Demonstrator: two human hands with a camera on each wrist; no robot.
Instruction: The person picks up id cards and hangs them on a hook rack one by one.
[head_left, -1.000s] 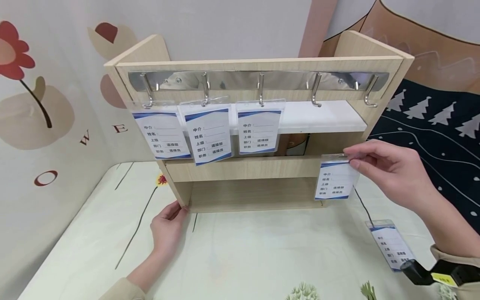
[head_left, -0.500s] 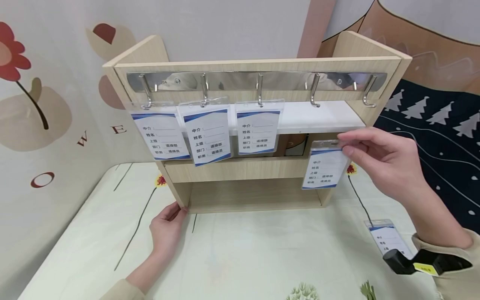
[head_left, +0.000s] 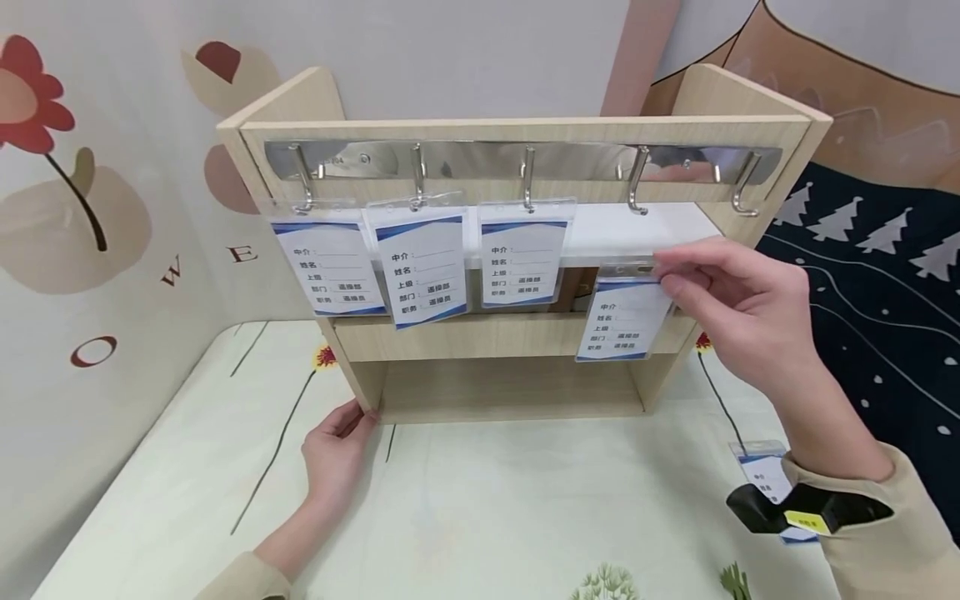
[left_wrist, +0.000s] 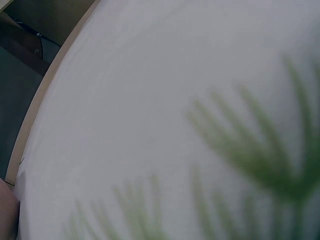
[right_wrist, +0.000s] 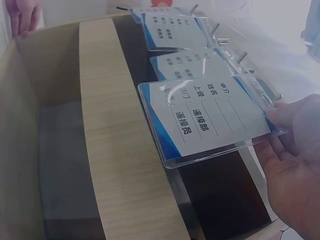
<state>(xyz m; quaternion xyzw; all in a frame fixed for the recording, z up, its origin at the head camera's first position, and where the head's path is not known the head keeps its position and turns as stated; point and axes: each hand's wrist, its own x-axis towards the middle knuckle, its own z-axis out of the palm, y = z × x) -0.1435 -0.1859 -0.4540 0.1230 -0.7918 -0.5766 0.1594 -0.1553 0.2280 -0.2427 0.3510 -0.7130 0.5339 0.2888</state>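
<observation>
My right hand (head_left: 738,304) pinches the top right corner of a badge holder (head_left: 626,321), a clear sleeve with a blue and white printed card. The badge hangs in front of the wooden shelf (head_left: 487,337), below the fourth metal hook (head_left: 638,183). In the right wrist view, the thumb and fingers grip the edge of this badge (right_wrist: 205,120). Three badges hang side by side from the left hooks, the third badge (head_left: 522,254) being nearest the held one. My left hand (head_left: 337,454) holds the lower left front corner of the shelf.
Another badge (head_left: 767,475) lies on the pale floral cloth (head_left: 525,500) at right, partly hidden by the right wrist's camera strap. A fifth hook (head_left: 744,185) at the right end bears no badge. A white shelf board (head_left: 637,229) runs behind the hooks.
My right hand has carried the badge left and up, from beside the shelf's lower right part to below the fourth hook. My left hand stays at the shelf corner.
</observation>
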